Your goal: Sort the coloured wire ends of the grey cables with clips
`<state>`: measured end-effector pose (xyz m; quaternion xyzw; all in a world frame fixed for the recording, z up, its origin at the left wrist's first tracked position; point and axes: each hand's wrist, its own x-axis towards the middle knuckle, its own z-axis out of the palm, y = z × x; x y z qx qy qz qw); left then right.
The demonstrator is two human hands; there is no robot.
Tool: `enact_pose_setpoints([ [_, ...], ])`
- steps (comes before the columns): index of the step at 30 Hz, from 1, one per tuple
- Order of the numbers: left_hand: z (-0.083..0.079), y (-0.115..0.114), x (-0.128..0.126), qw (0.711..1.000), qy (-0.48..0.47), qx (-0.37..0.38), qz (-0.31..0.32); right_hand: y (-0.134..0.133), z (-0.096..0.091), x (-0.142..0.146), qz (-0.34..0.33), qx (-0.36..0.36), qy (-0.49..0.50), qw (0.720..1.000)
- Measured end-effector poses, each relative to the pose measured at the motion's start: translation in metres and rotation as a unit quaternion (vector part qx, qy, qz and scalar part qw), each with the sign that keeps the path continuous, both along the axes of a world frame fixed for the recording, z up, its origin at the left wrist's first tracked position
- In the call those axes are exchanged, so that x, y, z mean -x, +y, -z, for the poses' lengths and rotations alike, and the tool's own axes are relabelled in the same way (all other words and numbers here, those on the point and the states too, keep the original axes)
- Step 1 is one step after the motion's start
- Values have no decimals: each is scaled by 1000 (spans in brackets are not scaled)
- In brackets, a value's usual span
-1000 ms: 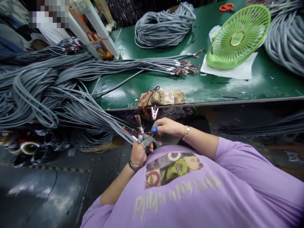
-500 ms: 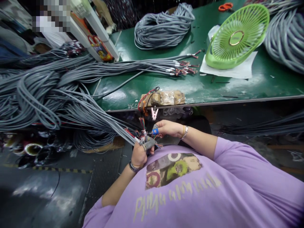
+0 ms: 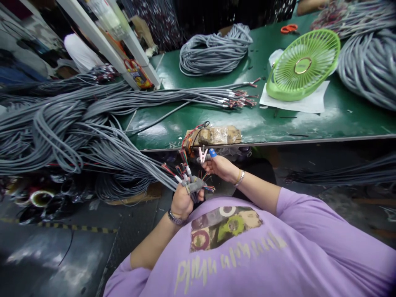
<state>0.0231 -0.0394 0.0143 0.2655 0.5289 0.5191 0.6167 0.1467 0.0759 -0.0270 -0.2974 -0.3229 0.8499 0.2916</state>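
My left hand, with grey wrapping on a finger, is closed round the ends of several grey cables. Stripped coloured wires fan out from the bundle beside it. To the right, my right hand is at a pink clip below the bench edge. Its thumb, in a blue cover, is raised apart from the wrapped index finger, and the other fingers are curled. I see nothing held in it. Whether the index finger touches the clip cannot be made out.
A wooden block with red and black wires sits at the edge of the green bench. A green fan, a cable coil and orange-handled scissors lie on it. A white post stands left.
My right hand has moved up from the wire ends to the pink clip, and its thumb has lifted. My left hand keeps hold of the cables. The view has shifted slightly.
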Motion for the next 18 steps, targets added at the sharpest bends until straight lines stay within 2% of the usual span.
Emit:
enact_pose_setpoints([
  [5, -2, 17, -3, 1000, -27, 7, 4, 4, 0, 9, 11, -84, 36, 996],
  [8, -2, 25, -2, 999, -45, 5, 6, 1, 0, 12, 88, -151, -5, 985],
  [10, -2, 28, -1, 999, -50, 7, 12, 0, 1, 14, 126, -165, -23, 978],
  [12, -1, 30, 0, 998, -53, 12, 11, 2, 1, 16, 106, -114, 6, 988],
  [14, -1, 31, 0, 998, -54, 22, 0, 4, 1, 18, 59, -23, 66, 996],
  [16, -1, 32, -1, 998, -53, 35, -11, 7, 0, 20, 26, 55, 115, 991],
  [18, 0, 34, -2, 998, -49, 43, -13, 9, -2, 22, 25, 96, 139, 985],
])
